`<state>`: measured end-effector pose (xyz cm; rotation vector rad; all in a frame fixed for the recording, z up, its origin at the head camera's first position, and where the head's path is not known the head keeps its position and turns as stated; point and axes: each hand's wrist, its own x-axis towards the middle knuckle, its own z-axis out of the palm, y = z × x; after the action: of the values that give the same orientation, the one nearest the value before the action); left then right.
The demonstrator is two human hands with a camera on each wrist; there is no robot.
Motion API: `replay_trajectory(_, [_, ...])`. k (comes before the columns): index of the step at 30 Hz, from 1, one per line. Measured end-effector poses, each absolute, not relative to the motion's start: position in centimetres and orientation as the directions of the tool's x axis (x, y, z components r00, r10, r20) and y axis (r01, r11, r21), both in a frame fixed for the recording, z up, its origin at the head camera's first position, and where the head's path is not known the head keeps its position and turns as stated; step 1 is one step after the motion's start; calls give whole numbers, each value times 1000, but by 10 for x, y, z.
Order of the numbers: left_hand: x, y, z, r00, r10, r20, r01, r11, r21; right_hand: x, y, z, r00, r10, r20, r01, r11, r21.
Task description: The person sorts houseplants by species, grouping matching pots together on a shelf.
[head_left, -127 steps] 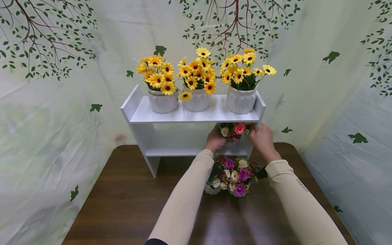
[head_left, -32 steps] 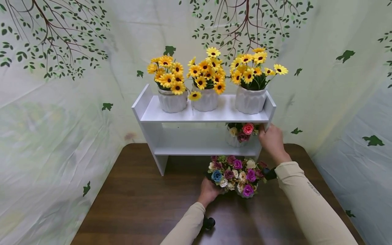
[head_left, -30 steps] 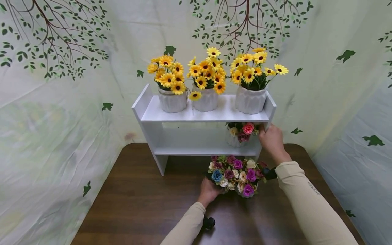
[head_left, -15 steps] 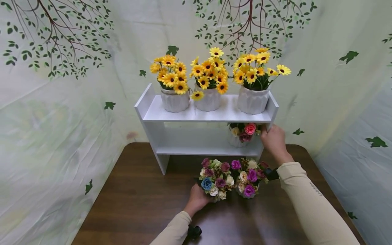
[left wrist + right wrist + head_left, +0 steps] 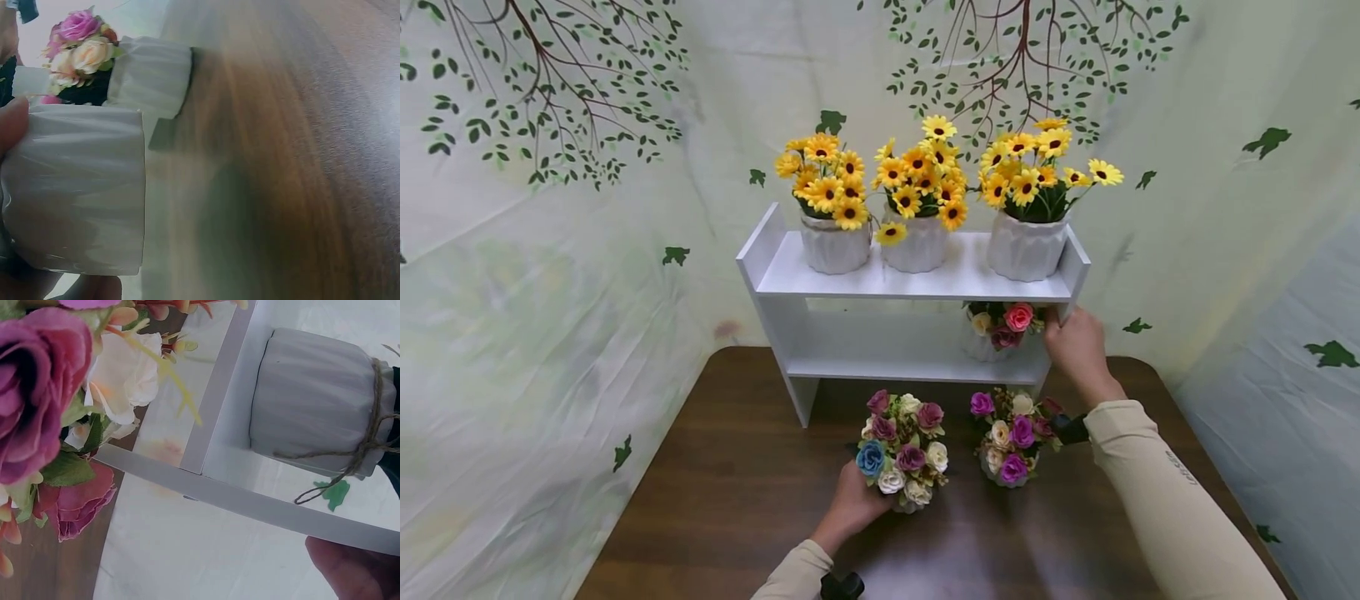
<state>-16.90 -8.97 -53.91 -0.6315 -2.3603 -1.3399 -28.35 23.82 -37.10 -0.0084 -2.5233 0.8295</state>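
Note:
My left hand (image 5: pixel 853 504) grips a white flower pot (image 5: pixel 75 194) by its side, thumb on one side and fingers on the other. The pot carries artificial roses (image 5: pixel 906 450) in mauve, cream and one blue; it is low over the table in front of the shelf, and whether it touches the wood is hard to tell. At the right side panel of the white shelf (image 5: pixel 865 369), my right hand (image 5: pixel 1075 342) grips the panel's edge. In the right wrist view only a fingertip (image 5: pixel 12 122) of the other hand is absent; its own thumb (image 5: pixel 344 569) shows beside the panel.
Three pots of yellow daisies (image 5: pixel 1026 246) stand on the top board. A pot of pink and cream roses (image 5: pixel 988 337) sits on the middle board at the right. Another pot of purple and peach roses (image 5: pixel 1011 437) stands on the brown table (image 5: pixel 700 500).
My left hand has left the middle-shelf rose pot, taken hold of the pot with the blue rose and drawn it left and nearer. The right hand stays at the shelf's side panel.

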Motion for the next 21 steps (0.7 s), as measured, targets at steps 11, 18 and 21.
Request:
replay_trajectory(11, [-169, -101, -516, -892, 139, 429, 438, 495, 751, -283, 239, -371, -884, 147, 443, -139, 824, -550])
replay_trajectory(18, [-169, -116, -487, -867, 180, 465, 482, 540, 690, -282, 239, -372, -892, 155, 425, -127, 817, -563])
replay_trajectory(21, [-169, -125, -473, -843, 183, 505, 508, 579, 638, -282, 239, -371, -892, 150, 426, -128, 821, -557])
